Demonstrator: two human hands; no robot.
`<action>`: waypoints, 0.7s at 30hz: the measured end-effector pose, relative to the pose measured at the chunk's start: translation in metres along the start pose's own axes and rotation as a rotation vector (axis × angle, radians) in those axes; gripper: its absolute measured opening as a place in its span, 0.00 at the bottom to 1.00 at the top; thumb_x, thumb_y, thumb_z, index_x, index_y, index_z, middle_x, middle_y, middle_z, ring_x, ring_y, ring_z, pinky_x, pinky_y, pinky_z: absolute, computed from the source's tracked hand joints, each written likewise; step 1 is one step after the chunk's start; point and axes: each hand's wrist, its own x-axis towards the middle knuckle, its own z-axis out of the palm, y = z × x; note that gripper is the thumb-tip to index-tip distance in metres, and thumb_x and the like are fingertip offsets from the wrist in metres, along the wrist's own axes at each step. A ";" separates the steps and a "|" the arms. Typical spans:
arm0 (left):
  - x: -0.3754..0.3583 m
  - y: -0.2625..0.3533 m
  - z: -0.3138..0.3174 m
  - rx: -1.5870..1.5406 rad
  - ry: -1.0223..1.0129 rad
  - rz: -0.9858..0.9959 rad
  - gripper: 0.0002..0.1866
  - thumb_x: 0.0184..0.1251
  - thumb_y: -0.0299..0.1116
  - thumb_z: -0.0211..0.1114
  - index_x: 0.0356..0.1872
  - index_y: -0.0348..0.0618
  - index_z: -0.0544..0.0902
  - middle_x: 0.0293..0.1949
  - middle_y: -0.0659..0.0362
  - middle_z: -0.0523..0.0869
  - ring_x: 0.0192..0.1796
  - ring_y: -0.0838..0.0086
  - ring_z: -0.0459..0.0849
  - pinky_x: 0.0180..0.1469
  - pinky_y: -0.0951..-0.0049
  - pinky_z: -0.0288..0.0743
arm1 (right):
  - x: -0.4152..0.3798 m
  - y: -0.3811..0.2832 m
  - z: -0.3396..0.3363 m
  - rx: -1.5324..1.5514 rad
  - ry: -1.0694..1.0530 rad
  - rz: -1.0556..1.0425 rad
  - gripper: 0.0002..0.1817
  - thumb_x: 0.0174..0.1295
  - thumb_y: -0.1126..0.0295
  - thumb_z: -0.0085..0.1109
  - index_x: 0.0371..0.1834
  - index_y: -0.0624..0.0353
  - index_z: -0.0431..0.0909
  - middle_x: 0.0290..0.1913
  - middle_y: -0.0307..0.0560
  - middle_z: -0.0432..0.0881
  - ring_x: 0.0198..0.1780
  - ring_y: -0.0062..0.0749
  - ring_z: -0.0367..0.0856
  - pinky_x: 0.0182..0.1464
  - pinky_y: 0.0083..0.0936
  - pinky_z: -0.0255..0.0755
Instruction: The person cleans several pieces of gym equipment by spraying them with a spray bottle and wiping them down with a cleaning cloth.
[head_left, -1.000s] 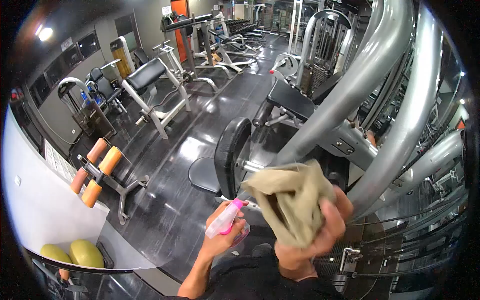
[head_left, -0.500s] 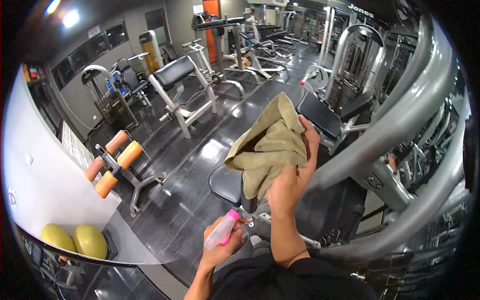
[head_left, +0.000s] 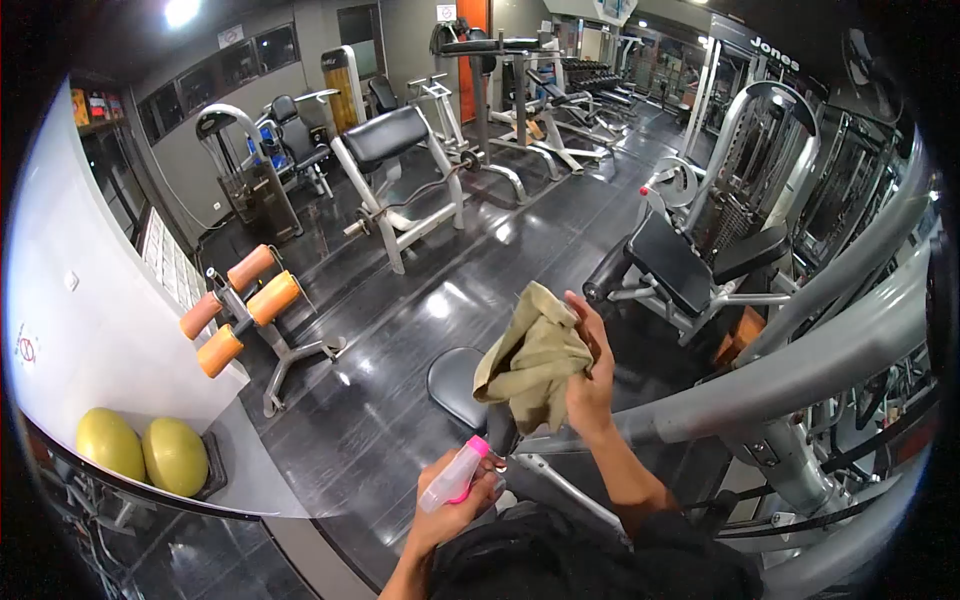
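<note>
My left hand [head_left: 453, 503] is closed around a translucent spray bottle [head_left: 455, 478] with a pink top, low in the head view in front of my body. My right hand [head_left: 592, 380] is raised higher and further right, gripping a crumpled olive-green cloth [head_left: 537, 360]. Folds of the cloth hang over the fingers and hide some of them. Just beyond the two hands is a black padded seat [head_left: 458, 388], partly covered by the cloth. A thick grey metal tube [head_left: 700, 412] of a gym machine runs past my right forearm.
An orange-roller bench [head_left: 262, 310] stands to the left, near two green exercise balls [head_left: 140, 452]. Ahead is a preacher curl bench [head_left: 388, 135] with a curved bar. A black padded bench machine [head_left: 670, 265] stands to the right on the dark floor [head_left: 400, 330].
My right hand has lowered with the cloth and drawn nearer my body. The view has shifted, showing more of the right side. The left hand keeps hold of the spray bottle.
</note>
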 end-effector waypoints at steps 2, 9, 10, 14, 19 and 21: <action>0.006 -0.008 0.004 0.011 -0.009 -0.002 0.06 0.62 0.22 0.65 0.38 0.34 0.79 0.38 0.53 0.87 0.33 0.77 0.84 0.34 0.77 0.77 | -0.010 -0.003 -0.009 -0.017 0.027 0.037 0.34 0.54 0.87 0.42 0.70 0.65 0.62 0.64 0.45 0.71 0.65 0.27 0.68 0.68 0.22 0.58; 0.024 -0.016 0.030 0.251 -0.066 0.159 0.06 0.60 0.22 0.66 0.37 0.33 0.80 0.35 0.54 0.85 0.37 0.74 0.84 0.41 0.73 0.77 | -0.041 -0.025 -0.047 -0.137 0.125 0.074 0.30 0.59 0.82 0.48 0.69 0.66 0.64 0.64 0.46 0.71 0.63 0.28 0.70 0.66 0.24 0.62; 0.025 -0.019 0.034 0.246 -0.075 0.160 0.06 0.60 0.22 0.66 0.37 0.33 0.80 0.35 0.54 0.85 0.37 0.74 0.84 0.41 0.73 0.77 | -0.042 -0.036 -0.055 -0.237 0.063 0.001 0.30 0.59 0.81 0.50 0.69 0.66 0.64 0.61 0.46 0.71 0.61 0.28 0.71 0.64 0.23 0.63; 0.027 -0.021 0.053 -0.020 -0.081 -0.002 0.06 0.59 0.21 0.66 0.36 0.33 0.80 0.35 0.55 0.84 0.36 0.74 0.84 0.39 0.74 0.77 | -0.049 -0.066 -0.076 -0.347 0.065 -0.174 0.34 0.57 0.70 0.63 0.68 0.68 0.65 0.54 0.45 0.70 0.56 0.28 0.72 0.60 0.23 0.65; 0.024 -0.030 0.064 -0.031 -0.152 0.048 0.06 0.60 0.19 0.66 0.37 0.32 0.80 0.36 0.56 0.83 0.33 0.77 0.83 0.35 0.77 0.77 | -0.064 -0.088 -0.118 -0.581 0.284 -0.654 0.43 0.62 0.42 0.57 0.68 0.67 0.62 0.59 0.56 0.69 0.59 0.41 0.71 0.62 0.39 0.66; 0.021 -0.031 0.067 0.023 -0.181 0.108 0.06 0.62 0.20 0.65 0.39 0.32 0.80 0.36 0.57 0.83 0.30 0.79 0.82 0.33 0.79 0.77 | -0.074 -0.114 -0.125 -0.819 0.469 -0.483 0.44 0.65 0.38 0.47 0.71 0.66 0.58 0.64 0.62 0.66 0.64 0.50 0.67 0.64 0.49 0.64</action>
